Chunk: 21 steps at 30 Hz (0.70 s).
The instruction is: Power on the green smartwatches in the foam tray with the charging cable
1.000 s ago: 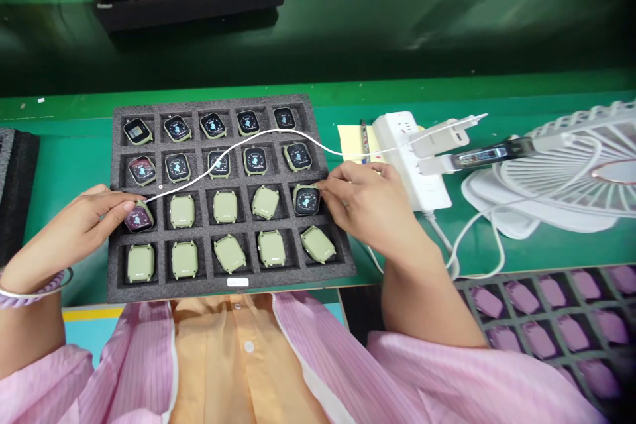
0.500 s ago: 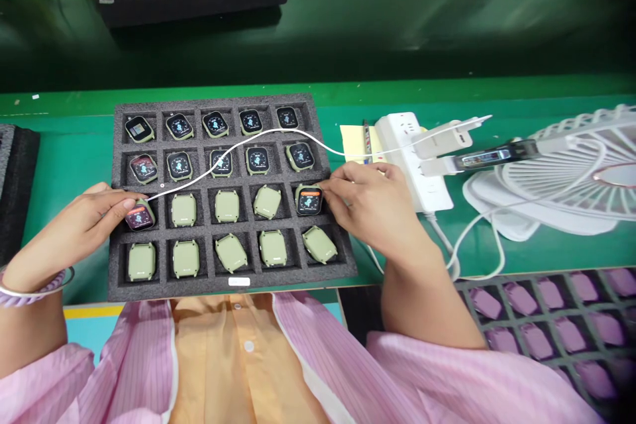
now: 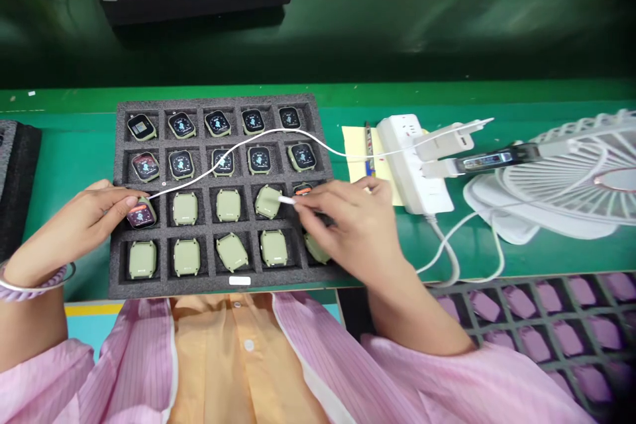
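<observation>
A dark grey foam tray (image 3: 239, 293) holds several green smartwatch bodies without straps. The back two rows lie with lit screens up; most in the front two rows lie back up. My left hand (image 3: 102, 211) is closed on a white cable (image 3: 199, 179), its end against the edge of a lit smartwatch (image 3: 142, 213) in the third row's left compartment. My right hand (image 3: 350, 222) pinches a white cable end (image 3: 285, 200) above a tilted watch body (image 3: 269, 202) in the fourth compartment. Its fingers partly hide a lit watch (image 3: 303, 189) at the right.
To the right are a white power strip (image 3: 422, 185) with chargers, a small USB meter (image 3: 497, 158), a yellow note (image 3: 355, 162) with a pen and a white fan (image 3: 571, 179). Trays of purple watch bodies stand at the back (image 3: 199, 6) and lower right (image 3: 501, 315).
My right hand has moved left from the lit watch at the row's right end, and a white cable end now shows in its fingers. My left hand stays in place.
</observation>
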### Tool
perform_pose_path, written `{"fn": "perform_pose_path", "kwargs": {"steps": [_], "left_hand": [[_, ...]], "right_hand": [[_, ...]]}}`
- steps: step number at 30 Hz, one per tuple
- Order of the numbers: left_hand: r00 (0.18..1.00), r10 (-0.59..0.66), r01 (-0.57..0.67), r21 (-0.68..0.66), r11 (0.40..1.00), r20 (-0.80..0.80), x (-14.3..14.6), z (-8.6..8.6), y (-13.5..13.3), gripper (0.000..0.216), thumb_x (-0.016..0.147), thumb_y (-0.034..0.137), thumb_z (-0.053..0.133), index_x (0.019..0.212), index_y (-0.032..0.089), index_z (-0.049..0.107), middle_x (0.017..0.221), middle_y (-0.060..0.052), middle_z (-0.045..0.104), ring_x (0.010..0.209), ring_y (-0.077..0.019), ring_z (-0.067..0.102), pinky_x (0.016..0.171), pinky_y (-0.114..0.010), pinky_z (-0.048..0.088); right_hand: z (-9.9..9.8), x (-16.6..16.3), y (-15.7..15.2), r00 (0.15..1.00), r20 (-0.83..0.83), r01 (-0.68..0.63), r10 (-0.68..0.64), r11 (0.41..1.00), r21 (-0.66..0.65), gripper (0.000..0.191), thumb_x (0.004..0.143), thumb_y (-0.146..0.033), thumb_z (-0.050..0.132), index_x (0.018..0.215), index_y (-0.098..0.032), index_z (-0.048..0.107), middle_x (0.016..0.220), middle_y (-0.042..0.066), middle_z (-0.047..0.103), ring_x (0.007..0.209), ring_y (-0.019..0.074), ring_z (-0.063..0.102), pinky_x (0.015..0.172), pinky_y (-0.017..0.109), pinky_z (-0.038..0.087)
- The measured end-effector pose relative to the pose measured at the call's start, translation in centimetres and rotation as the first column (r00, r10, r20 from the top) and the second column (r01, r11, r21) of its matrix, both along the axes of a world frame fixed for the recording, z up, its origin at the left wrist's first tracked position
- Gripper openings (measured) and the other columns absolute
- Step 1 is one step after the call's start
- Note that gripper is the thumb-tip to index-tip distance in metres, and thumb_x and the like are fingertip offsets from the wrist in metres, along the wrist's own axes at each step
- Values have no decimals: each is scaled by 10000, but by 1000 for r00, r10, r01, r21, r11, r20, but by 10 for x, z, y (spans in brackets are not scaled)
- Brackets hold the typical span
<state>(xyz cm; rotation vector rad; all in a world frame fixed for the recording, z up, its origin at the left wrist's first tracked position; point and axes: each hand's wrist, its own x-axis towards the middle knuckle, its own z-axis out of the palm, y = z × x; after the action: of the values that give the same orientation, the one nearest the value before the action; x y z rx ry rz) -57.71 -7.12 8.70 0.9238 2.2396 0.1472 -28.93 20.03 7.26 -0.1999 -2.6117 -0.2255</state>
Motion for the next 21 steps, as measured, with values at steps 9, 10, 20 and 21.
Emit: {"fn": "perform_pose_path", "kwargs": {"steps": [9, 10, 20, 21], "left_hand": [[996, -81, 83, 58, 995, -39, 3, -4, -3, 936, 960, 865, 111, 1374, 251, 684, 1380, 57, 527, 1107, 96, 388, 1083, -39, 251], [997, -58, 59, 22, 998, -42, 4, -2, -1, 807, 996, 779, 184, 1365, 263, 684, 1364, 54, 535, 1120, 96, 395, 1125, -47, 252], [983, 179, -158, 280, 947, -50, 43, 11, 19, 470, 933, 577, 541, 1152, 214, 744, 1241, 60, 574, 1067, 158, 416, 1055, -17, 284], [991, 131, -120, 258, 959, -24, 49, 9, 24, 448, 934, 573, 541, 1139, 235, 751, 1232, 58, 575, 1046, 156, 395, 1117, -48, 300]], "right_hand": [[9, -9, -1, 982, 87, -151, 167, 974, -170, 154, 937, -198, 629, 875, -135, 755, 988, -71, 629, 915, -97, 444, 969, 182, 220], [10, -10, 3, 982, 95, -149, 166, 975, -162, 177, 953, -203, 609, 879, -132, 754, 983, -66, 628, 905, -96, 432, 953, 181, 206], [-14, -19, 18, 981, 191, 1, 24, 991, -132, 366, 1054, -371, 481, 946, -196, 784, 1000, -19, 620, 876, -93, 330, 924, 235, 137], [-14, -19, 18, 982, 189, 14, 13, 990, -139, 384, 1061, -380, 468, 951, -191, 783, 1001, -13, 620, 879, -93, 333, 929, 236, 140]]}}
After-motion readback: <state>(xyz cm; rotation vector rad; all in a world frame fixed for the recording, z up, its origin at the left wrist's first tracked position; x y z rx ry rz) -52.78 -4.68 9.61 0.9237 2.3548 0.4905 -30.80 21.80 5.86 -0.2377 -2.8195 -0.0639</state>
